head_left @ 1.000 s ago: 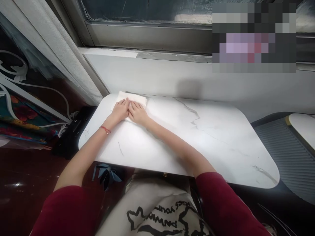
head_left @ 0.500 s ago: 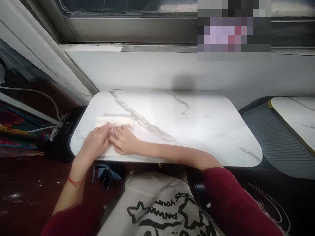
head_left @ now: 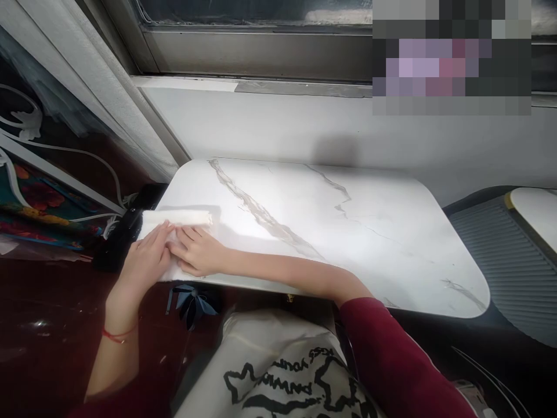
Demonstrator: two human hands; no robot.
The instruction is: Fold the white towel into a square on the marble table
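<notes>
A folded white cloth (head_left: 179, 217) lies at the left end of a white marble-patterned tabletop (head_left: 391, 215), reaching its left edge. My left hand (head_left: 147, 255) bears down on the cloth from the left, fingers bent onto it. Close beside it, my right hand (head_left: 198, 251) presses the same cloth, its forearm stretched across the front of the tabletop. The fingertips of both hands nearly meet, and the palms hide the middle of the cloth.
Behind the tabletop stands a white wall (head_left: 270, 125) below a window. A pale curtain (head_left: 100, 87) hangs at the left, near cables and a floral fabric (head_left: 39, 197). To the right is a grey ribbed surface (head_left: 509, 267) with another white top.
Both hands have slid left with the cloth, from on the tabletop to its left edge. The camera view has turned slightly, shifting the tabletop to the right.
</notes>
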